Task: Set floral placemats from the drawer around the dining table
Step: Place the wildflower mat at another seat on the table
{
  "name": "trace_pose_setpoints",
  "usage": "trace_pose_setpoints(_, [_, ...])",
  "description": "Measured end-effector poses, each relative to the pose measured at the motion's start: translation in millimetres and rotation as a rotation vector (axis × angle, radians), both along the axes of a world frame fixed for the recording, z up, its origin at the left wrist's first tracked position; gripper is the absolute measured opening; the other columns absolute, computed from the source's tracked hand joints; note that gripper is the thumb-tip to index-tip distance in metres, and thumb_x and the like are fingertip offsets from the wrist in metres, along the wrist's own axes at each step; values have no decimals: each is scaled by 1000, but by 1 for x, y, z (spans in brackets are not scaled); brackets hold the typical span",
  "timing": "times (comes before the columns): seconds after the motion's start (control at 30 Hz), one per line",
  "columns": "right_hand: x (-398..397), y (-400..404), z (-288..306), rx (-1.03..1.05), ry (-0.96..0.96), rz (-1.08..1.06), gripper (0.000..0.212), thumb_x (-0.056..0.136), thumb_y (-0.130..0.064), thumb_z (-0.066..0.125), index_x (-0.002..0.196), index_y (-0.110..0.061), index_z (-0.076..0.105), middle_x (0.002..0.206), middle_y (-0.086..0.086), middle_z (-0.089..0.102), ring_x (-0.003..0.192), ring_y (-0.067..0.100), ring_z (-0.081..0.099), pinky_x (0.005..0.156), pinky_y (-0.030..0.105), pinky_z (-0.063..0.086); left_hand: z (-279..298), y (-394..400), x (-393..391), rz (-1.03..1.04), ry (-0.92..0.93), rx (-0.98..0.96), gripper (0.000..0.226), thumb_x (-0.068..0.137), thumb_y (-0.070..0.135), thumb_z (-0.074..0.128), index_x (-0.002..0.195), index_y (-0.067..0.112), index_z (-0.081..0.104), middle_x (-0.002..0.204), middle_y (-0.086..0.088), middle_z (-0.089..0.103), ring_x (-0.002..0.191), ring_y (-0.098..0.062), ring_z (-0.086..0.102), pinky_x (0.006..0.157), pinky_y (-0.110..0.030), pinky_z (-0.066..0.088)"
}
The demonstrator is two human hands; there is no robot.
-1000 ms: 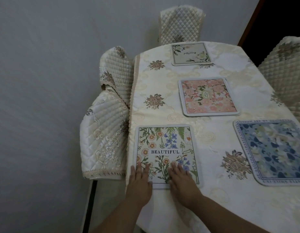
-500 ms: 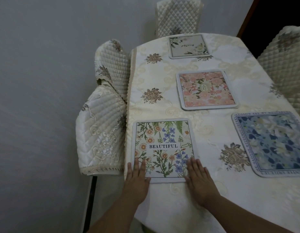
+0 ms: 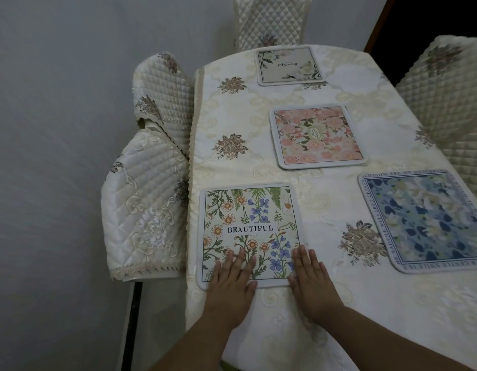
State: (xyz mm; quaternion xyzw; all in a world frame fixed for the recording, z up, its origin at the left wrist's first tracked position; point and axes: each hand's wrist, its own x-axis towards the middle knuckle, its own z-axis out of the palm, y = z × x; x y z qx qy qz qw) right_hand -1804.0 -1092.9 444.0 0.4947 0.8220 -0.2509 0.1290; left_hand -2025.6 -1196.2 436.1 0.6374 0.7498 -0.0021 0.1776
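Note:
Several floral placemats lie on the cream-clothed dining table (image 3: 232, 167). Nearest me is the wildflower mat (image 3: 249, 223) printed BEAUTIFUL, close to the table's left edge. My left hand (image 3: 230, 283) rests flat on its near left part, fingers spread. My right hand (image 3: 311, 281) lies flat at its near right corner, half on the mat, half on the cloth. A pink mat (image 3: 317, 136) sits mid-table, a blue mat (image 3: 427, 219) at the right, and a cream mat (image 3: 288, 65) at the far end.
Quilted cream chair covers stand around the table: two chairs at the left (image 3: 149, 218) (image 3: 162, 89), one at the far end (image 3: 269, 20), one at the right (image 3: 443, 97). A grey wall is close on the left. A dark doorway is at the top right.
My right hand slid from the mat's middle bottom out to its near right corner. My left hand shifted slightly further onto the mat. The mat stays at the left edge.

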Motion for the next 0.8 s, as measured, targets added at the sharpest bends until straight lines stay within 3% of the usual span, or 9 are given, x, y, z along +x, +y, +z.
trace_pose_setpoints(0.17, [0,0,1,-2,7,5,64,104,-50,7,149,-28,-32,154,-8,-43,142,13,-41,122,37,-14,-5,-20,-32,134,27,22,66,104,59,16,159,36,-11,167,11,-17,154,-14,-17,123,-44,-5])
trace_pose_setpoints(0.4, [2,-2,-2,21,21,-1,65,103,-50,8,150,-29,-32,156,-9,-41,143,12,-40,120,34,-18,-6,-21,-52,331,13,-27,75,101,60,3,161,13,4,168,-4,-1,156,-21,-4,123,-36,-11])
trace_pose_setpoints(0.53, [2,-3,-4,44,38,-9,65,104,-50,8,150,-29,-32,156,-10,-41,143,11,-40,119,31,-18,13,24,-59,313,0,32,75,96,56,-7,160,15,-7,167,-1,-11,153,-18,-16,125,-41,-6])
trace_pose_setpoints(0.8, [4,-4,-12,87,36,-10,65,105,-50,11,153,-30,-28,159,-11,-37,146,13,-35,119,32,-16,38,156,-78,165,-95,-54,63,108,38,20,162,13,-2,169,-6,-7,156,-25,-8,126,-45,6])
